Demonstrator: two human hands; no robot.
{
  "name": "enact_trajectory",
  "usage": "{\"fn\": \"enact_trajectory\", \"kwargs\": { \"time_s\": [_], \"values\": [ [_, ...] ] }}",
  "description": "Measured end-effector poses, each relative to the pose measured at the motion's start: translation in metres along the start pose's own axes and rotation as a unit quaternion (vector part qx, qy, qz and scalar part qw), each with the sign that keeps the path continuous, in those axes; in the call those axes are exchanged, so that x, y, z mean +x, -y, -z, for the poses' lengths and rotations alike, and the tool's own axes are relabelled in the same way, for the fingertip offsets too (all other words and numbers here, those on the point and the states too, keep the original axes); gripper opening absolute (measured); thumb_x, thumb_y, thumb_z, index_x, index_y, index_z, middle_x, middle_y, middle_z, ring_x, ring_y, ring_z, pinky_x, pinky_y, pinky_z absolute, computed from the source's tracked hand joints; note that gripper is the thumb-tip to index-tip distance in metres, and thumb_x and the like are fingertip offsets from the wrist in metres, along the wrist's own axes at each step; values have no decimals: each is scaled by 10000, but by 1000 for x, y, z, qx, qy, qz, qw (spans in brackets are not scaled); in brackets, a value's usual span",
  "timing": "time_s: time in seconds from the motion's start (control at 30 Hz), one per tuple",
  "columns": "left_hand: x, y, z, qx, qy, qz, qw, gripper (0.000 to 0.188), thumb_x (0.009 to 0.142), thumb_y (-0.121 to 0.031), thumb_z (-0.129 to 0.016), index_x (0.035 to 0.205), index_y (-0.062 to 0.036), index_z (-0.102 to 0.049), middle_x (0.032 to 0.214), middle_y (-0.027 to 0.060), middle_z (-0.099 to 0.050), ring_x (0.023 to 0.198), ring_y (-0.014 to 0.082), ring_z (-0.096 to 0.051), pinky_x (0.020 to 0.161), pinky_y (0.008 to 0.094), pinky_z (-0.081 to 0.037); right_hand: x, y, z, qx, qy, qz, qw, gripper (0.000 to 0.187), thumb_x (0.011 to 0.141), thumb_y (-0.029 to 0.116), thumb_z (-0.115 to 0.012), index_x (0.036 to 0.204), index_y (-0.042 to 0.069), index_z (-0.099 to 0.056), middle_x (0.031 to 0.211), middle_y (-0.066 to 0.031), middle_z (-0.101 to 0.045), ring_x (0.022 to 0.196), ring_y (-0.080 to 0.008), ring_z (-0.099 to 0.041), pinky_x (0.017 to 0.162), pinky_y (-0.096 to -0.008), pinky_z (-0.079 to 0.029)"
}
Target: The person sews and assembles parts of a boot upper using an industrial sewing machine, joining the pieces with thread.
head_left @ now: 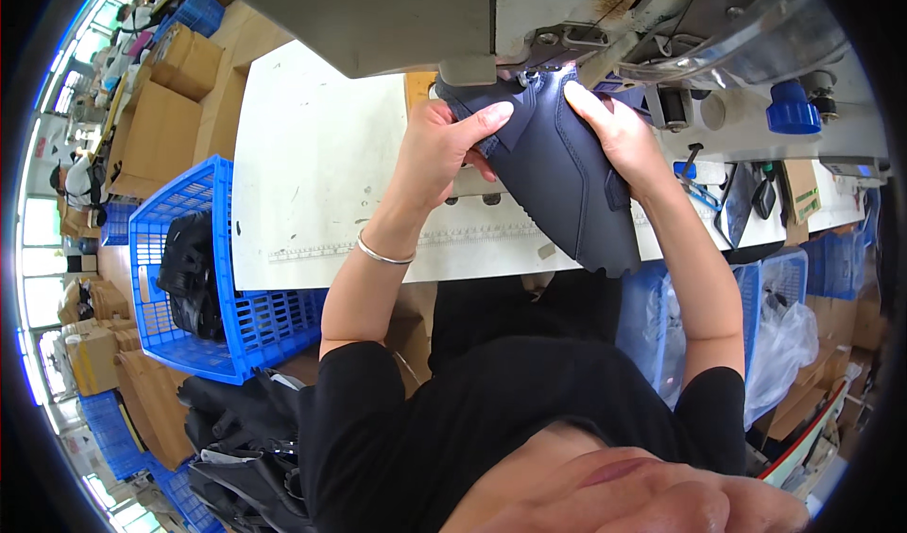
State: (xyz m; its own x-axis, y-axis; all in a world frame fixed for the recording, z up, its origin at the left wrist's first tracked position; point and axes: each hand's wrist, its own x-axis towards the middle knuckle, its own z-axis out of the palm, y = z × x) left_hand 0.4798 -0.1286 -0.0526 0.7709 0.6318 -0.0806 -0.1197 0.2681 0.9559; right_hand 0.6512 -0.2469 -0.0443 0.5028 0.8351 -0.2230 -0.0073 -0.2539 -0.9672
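Note:
A black shoe [567, 174] with stitched seams lies at a slant under the grey sewing machine [406, 13], its rounded end reaching toward me past the table's near edge. Its upper end meets the machine's needle area, where the exact contact is hard to make out. My left hand [439, 146] grips the shoe's left edge, thumb on top and fingers partly hidden beneath. On the opposite edge my right hand [619, 141] is closed, thumb stretched along a seam, other fingers mostly hidden.
The white table [312, 174] has a ruler strip [378, 243] along its near edge. A blue crate [231, 259] holding black pieces stands left, above more black pieces [250, 448]. Right of the machine lie small tools [697, 188]; plastic-bagged goods [779, 344] sit lower right.

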Motion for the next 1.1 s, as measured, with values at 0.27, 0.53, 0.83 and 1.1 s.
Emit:
{"fn": "enact_trajectory", "kwargs": {
  "time_s": [0.27,0.53,0.83,1.1],
  "values": [
    [11,-1,-1,4,-15,-22,1000,227,812,-181,-662,945,3,-658,758,74,-657,535,138,-609,403,231,-472,8,10,1,3,-20,-30,999,507,818,511,-623,889,11,-665,786,-43,-638,646,-95,-575,629,-239,-469],
    [20,1,5,-26,-4,-8,1000,209,826,-165,-647,960,-6,-658,767,67,-652,531,132,-601,402,232,-470,19,0,2,20,-24,5,1000,516,820,494,-635,911,-12,-673,797,-62,-644,648,-106,-579,621,-251,-475],
    [7,10,-13,-83,-60,-63,993,180,850,-157,-617,888,16,-650,712,76,-637,488,142,-579,387,231,-441,-15,46,14,-258,-31,87,962,268,788,163,-617,991,-10,-590,892,-105,-634,817,-210,-614,731,-314,-470],
    [3,30,-30,-119,-144,-99,977,169,848,-185,-632,773,-34,-641,669,18,-601,505,91,-523,451,221,-406,-38,-19,7,-555,-231,468,647,428,709,123,-553,1102,258,-659,990,-12,-605,1000,-221,-570,872,-393,-455]
  ]
}}
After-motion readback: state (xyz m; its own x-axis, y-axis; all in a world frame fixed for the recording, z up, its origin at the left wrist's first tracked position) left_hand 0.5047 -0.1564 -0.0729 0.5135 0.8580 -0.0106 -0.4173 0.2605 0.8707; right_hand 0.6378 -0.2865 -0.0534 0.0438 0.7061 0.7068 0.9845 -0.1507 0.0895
